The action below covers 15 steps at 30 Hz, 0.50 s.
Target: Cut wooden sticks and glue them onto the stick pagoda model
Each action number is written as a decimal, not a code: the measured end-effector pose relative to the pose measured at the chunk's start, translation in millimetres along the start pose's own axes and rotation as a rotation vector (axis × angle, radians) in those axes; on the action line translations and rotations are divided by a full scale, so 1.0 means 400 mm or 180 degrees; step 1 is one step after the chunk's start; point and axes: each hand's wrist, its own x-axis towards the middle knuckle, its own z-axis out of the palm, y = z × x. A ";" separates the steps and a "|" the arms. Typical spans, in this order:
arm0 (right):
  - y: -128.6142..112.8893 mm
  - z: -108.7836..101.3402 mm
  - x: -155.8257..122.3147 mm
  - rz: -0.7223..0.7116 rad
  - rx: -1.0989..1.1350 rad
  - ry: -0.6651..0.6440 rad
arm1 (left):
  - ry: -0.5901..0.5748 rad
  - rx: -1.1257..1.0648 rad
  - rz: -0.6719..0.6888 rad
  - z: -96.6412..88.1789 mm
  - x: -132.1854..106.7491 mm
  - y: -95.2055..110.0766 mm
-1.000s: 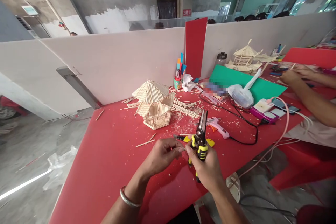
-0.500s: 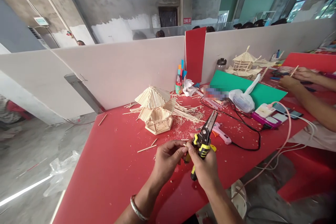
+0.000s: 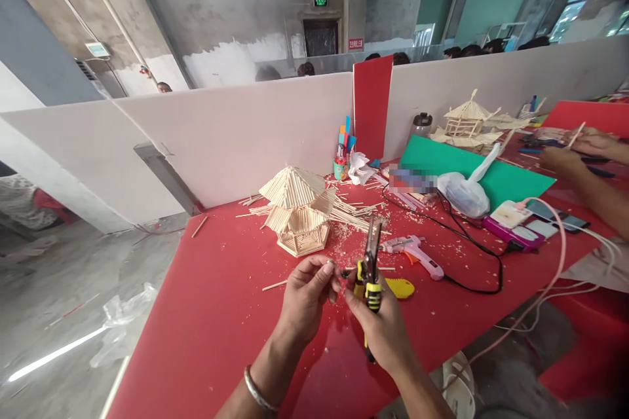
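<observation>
My right hand (image 3: 381, 327) is closed round the black-and-yellow handles of a pair of pliers (image 3: 369, 268), whose jaws point up and away. My left hand (image 3: 307, 298) is pinched right beside it, fingertips together on something too small to make out. Both hands hover over the near part of the red table (image 3: 211, 314). Behind them stands a small two-tier pavilion (image 3: 297, 209) built of pale wooden sticks, with loose sticks (image 3: 351, 213) and sawdust around it.
A white glue gun (image 3: 415, 252) with a black cord lies right of the pliers, beside a yellow tool (image 3: 400, 288). Further right are a green sheet (image 3: 491, 173), a plastic bag (image 3: 464, 193), phones, and another person's hands (image 3: 565, 150). A white partition (image 3: 236, 137) backs the table.
The pliers swung from leaning right to nearly upright. My hands stayed together over the table. The view shifted slightly, so the table and model sit further right and lower.
</observation>
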 end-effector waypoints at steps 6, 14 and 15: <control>0.020 0.000 -0.007 -0.0054 -0.0582 -0.0122 | 0.0193 -0.0029 0.0040 -0.025 0.018 0.023; 0.018 -0.003 -0.006 0.0155 -0.0564 -0.0406 | 0.0263 0.0025 0.0031 -0.031 0.025 0.035; 0.013 -0.004 -0.007 0.0162 -0.0524 -0.0469 | 0.0268 0.0032 0.0028 -0.031 0.025 0.035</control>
